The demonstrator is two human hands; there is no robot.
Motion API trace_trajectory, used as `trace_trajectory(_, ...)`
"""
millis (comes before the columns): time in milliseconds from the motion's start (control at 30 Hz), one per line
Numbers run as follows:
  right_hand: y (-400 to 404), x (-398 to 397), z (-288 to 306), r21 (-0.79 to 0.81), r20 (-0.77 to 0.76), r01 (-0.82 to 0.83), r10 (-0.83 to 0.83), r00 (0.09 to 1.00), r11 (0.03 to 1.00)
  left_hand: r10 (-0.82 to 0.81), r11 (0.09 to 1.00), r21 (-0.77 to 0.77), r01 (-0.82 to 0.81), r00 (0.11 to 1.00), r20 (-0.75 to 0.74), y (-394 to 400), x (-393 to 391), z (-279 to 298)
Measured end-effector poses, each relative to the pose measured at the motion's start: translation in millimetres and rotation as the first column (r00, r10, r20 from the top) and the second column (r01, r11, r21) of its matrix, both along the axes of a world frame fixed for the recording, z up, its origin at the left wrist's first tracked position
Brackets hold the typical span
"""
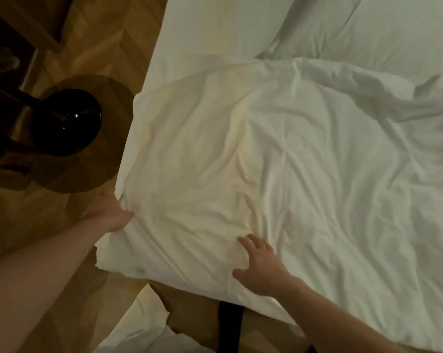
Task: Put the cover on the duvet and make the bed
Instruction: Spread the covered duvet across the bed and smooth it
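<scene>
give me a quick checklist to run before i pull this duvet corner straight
1. Left hand holds the duvet edge: ok, it grips the fabric at the bed's side.
2. Right hand steadies the top: ok, fingers spread flat on the cover.
3. Corner filled out inside the cover: cannot tell, the near corner looks bunched.
4. Surface smooth: not ok, wrinkles run across the middle and right.
5. Lamp beside the bed is out of the way: ok, apart from the duvet edge.
6. Floor underfoot free: not ok, white fabric lies by the bed's foot.
</scene>
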State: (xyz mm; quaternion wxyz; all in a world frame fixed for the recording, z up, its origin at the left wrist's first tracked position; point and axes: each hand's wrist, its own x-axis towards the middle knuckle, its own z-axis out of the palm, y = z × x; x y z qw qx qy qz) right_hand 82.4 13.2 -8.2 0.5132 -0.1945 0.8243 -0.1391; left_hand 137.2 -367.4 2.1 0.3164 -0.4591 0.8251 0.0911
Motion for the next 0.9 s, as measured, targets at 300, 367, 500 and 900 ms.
trace_trajectory(300,15,-39,-30,0.057,-0.25,0.156,-0.137,0.958,0.986,-0.457,0.876,-0.002,0.483,0.828,-0.326,86,-119,-8)
trace_trajectory(367,28,-30,-37,0.128,-0.081,0.042,-0.032,0.996,0.991,-0.467,0.873,0.107,0.476,0.879,-0.096,79,-125,-28)
trace_trajectory(500,45,-35,-33,0.095,0.069,0.074,-0.081,0.994,0.993,-0.268,0.951,0.189,0.247,0.958,0.099,56,-123,-36)
trace_trajectory(900,36,-79,-45,0.123,-0.138,0.047,-0.029,0.99,0.991,-0.606,0.777,0.193,0.599,0.795,-0.029,115,-101,-57)
